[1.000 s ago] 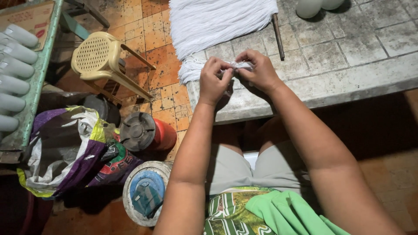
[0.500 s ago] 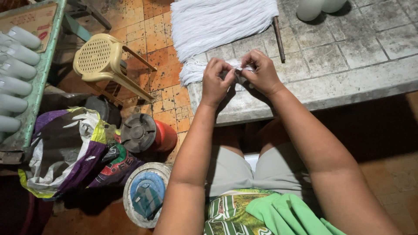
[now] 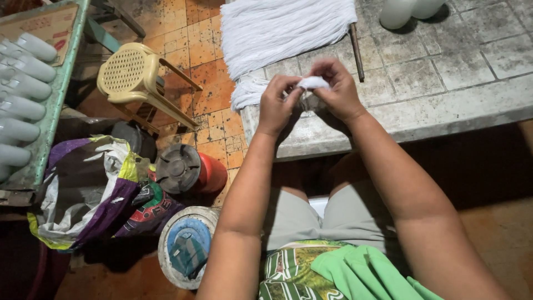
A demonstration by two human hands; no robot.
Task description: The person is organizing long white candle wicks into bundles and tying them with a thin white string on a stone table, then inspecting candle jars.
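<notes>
**White strands being pinched at the edge of the stone table**

Biggest thing first: a grey tiled stone table (image 3: pixel 444 94) is being worked over, and its near edge is sitting right under the fingertips. Spread on it just beyond the fingers, a big bundle of white strands (image 3: pixel 283 30) is being fanned out, with its frayed lower end hanging off the table corner just left of the left fingers. Farther left of the fingers, down on the orange tile floor, a tipped-over yellow plastic stool (image 3: pixel 130 75) is lying, and below it a crumpled purple and yellow sack (image 3: pixel 91 189) is being left beside a red can with a dark lid (image 3: pixel 189 169) and a round tin with a blue top (image 3: pixel 186 244).

A thin dark stick (image 3: pixel 356 53) is resting just right of the bundle, close above the right fingers.

Now the hands. The left hand (image 3: pixel 276 105) and the right hand (image 3: pixel 336 91) are being held together, fingertips nearly touching. Both sets of fingers are curled tight and closed, and a small white tuft of strands (image 3: pixel 312 83) is being pinched between them, right over the table's near edge.
</notes>
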